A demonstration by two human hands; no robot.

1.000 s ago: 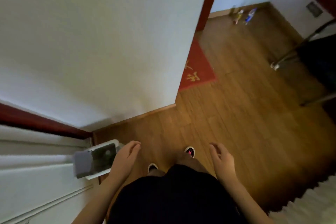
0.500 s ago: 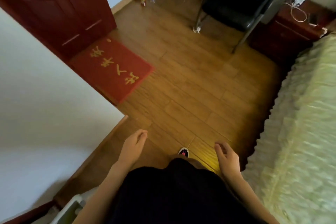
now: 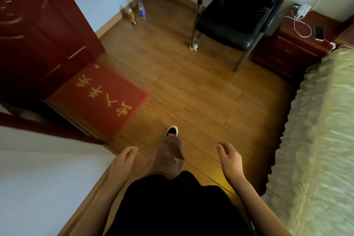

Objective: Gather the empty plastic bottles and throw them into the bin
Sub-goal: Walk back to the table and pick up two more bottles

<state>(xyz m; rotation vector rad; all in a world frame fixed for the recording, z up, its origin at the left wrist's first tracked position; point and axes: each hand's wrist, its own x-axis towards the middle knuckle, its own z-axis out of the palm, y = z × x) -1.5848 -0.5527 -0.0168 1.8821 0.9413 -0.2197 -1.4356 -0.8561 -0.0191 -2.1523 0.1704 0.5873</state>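
Fingers (image 3: 220, 147) of the right hand (image 3: 229, 157) hang loosely curled around nothing. The left hand (image 3: 125, 159) is likewise relaxed and empty, and both are held low in front of the body. A blue bottle (image 3: 141, 10) and a yellow bottle (image 3: 132, 16) stand upright, just beside each other, on the floor (image 3: 191, 92) against the far skirting near the corner. They are well apart from the hands, beyond the red mat (image 3: 99, 99) and to the left of the black chair (image 3: 229, 23). No bin is in view.

Empty plastic bottles like these should be very light and thin-walled. They will likely dent under a hard squeeze and tip at a careless touch. The smooth sides may be a little slippery, so the neck just under the cap looks like the surest hold, with fingers wrapped round it. The labelled middle would also do if gripped gently. One bottle per hand seems workable, since they stand close together. The yellow one looks tinted, and whether any liquid is left in it cannot be told from here; if some is, it will weigh more than expected.
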